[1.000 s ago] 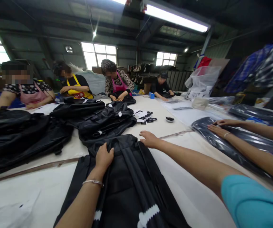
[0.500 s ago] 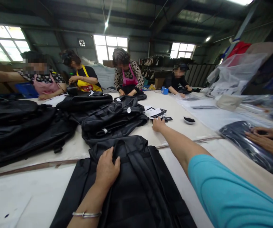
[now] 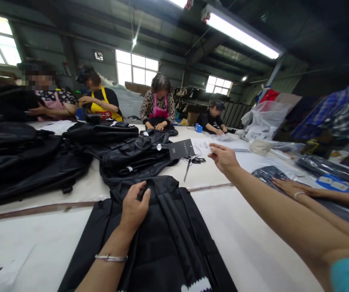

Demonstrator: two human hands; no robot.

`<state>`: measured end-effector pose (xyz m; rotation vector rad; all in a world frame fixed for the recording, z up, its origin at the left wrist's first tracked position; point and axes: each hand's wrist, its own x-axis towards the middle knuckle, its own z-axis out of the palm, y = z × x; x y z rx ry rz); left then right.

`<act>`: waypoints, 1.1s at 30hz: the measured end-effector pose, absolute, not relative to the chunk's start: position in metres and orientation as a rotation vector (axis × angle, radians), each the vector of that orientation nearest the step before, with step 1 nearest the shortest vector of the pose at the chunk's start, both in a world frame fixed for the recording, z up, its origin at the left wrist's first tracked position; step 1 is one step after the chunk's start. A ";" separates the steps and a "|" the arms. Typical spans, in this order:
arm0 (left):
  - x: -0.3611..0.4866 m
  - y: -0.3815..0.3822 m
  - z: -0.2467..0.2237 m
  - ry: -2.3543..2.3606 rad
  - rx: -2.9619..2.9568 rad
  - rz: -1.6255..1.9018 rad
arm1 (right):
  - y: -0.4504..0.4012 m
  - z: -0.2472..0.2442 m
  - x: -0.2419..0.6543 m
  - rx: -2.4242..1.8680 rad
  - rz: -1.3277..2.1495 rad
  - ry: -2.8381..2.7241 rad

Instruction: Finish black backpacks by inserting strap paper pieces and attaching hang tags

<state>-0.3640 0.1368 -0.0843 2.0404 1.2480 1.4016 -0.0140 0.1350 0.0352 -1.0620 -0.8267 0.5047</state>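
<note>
A black backpack (image 3: 159, 239) lies flat in front of me, shoulder straps facing up. My left hand (image 3: 134, 207) rests on its upper left part beside the top loop, thumb and fingers apart. Out over the table, my right hand (image 3: 224, 158) pinches the edge of a white paper hang tag (image 3: 201, 147) between thumb and fingers. A black printed card (image 3: 181, 149) hangs with it, along with thin cords and a narrow dark strip. Small black tags (image 3: 199, 160) show just below them. At the backpack's lower end a white zigzag-edged piece (image 3: 197, 285) is visible.
More black bags (image 3: 134, 156) are piled ahead and to the left. On the right, a co-worker's hands (image 3: 292, 188) press on a plastic-wrapped dark bag (image 3: 270, 173). Several people work along the table's far side. A small blue box (image 3: 198, 128) stands near the back.
My right hand has lifted the hang tag and black card from the tag pile and drawn them to the right. My left hand stays on the backpack, fingers slightly more bent. The view has shifted right.
</note>
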 end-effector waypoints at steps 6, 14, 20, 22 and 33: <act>-0.377 0.123 -0.054 1.048 1.783 1.485 | 0.120 0.025 -0.124 -0.919 0.827 -0.753; -0.400 0.129 -0.046 1.388 1.807 1.777 | 0.125 0.002 -0.238 -0.881 0.858 -0.813; -0.408 0.133 -0.048 1.531 1.900 1.865 | 0.113 -0.001 -0.266 -0.880 0.681 -1.112; -0.406 0.133 -0.049 1.497 1.917 1.848 | 0.107 0.001 -0.269 -0.906 0.601 -1.215; -0.406 0.141 -0.049 1.330 1.614 1.804 | 0.077 -0.002 -0.273 -0.848 0.454 -1.494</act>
